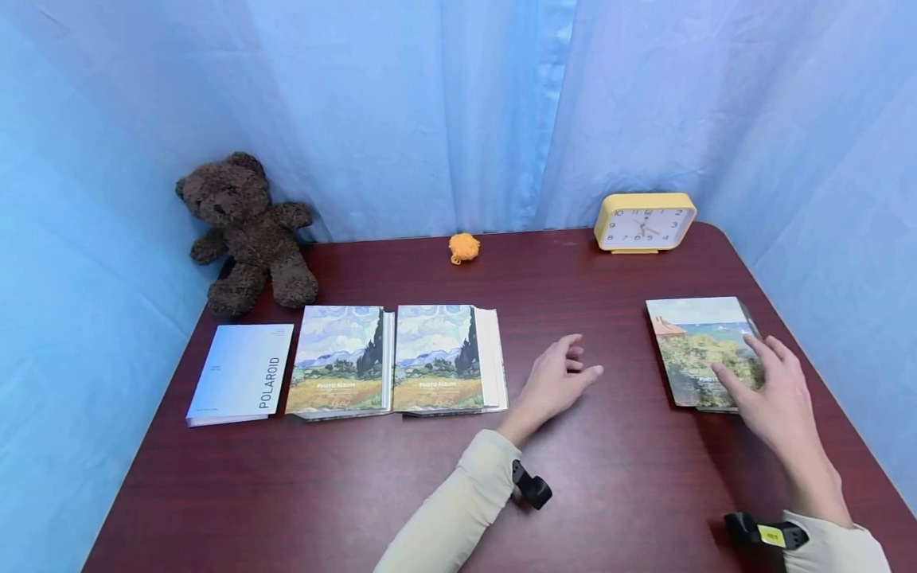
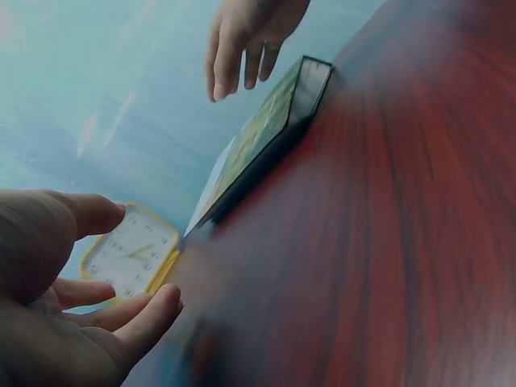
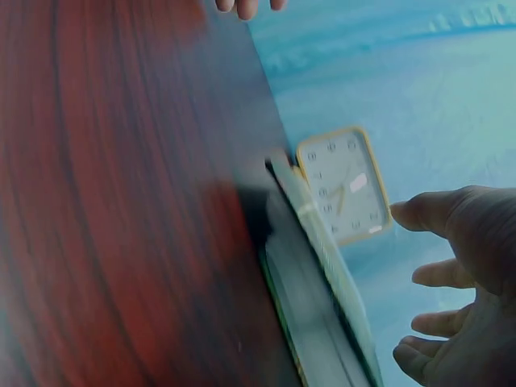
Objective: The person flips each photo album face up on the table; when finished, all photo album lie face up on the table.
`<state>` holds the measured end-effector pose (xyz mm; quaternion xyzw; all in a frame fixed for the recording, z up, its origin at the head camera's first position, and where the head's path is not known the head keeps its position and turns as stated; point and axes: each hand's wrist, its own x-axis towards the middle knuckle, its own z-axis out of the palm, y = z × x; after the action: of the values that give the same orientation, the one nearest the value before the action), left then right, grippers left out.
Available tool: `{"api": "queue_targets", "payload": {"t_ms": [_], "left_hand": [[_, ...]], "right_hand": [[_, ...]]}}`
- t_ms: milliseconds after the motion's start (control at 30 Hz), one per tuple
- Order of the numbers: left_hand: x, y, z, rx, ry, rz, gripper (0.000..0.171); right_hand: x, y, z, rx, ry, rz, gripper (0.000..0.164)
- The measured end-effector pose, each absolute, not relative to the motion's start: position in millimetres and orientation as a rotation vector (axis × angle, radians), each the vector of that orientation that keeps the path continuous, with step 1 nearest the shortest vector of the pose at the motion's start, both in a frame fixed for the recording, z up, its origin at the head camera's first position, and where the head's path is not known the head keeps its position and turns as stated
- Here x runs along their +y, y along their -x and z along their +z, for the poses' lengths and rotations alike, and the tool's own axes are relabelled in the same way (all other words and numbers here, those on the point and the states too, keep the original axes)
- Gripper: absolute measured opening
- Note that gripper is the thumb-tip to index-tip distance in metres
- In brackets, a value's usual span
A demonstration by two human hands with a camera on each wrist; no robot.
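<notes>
At the right of the table lies a photo album [image 1: 705, 350] with a seaside garden painting on its cover. My right hand [image 1: 777, 394] is over the album's right side, fingers loosely bent and spread; in the right wrist view its fingers [image 3: 443, 274] stand apart from the album [image 3: 322, 282]. My left hand [image 1: 555, 382] hovers over the middle of the table with nothing in it, between that album and a pair of matching photo albums. Of these, the nearer album [image 1: 438, 358] shows a wheat field and cypress, and its twin [image 1: 337, 358] lies just left of it.
A white and blue Polaroid album [image 1: 239, 370] lies at the far left. Behind it sits a brown teddy bear [image 1: 247, 231]. A small orange yarn ball [image 1: 464, 247] and a yellow clock [image 1: 645, 223] stand along the back edge, before a blue curtain [image 1: 401, 119].
</notes>
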<state>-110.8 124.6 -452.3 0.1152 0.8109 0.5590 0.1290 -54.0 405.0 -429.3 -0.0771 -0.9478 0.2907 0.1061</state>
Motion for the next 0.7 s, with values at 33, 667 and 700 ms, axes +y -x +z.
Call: {"api": "queue_targets", "payload": {"t_ms": [33, 667, 700], "left_hand": [[131, 110, -453, 2.346, -0.326, 1.645, 0.062], [213, 113, -454, 2.456, -0.337, 1.467, 0.072], [216, 113, -454, 2.469, -0.340, 1.452, 0.071]], "right_hand": [[409, 53, -430, -2.798, 0.241, 0.852, 0.068], [457, 62, -444, -2.917, 0.233, 0.932, 0.077], [458, 62, -445, -2.921, 0.219, 0.939, 0.077]]}}
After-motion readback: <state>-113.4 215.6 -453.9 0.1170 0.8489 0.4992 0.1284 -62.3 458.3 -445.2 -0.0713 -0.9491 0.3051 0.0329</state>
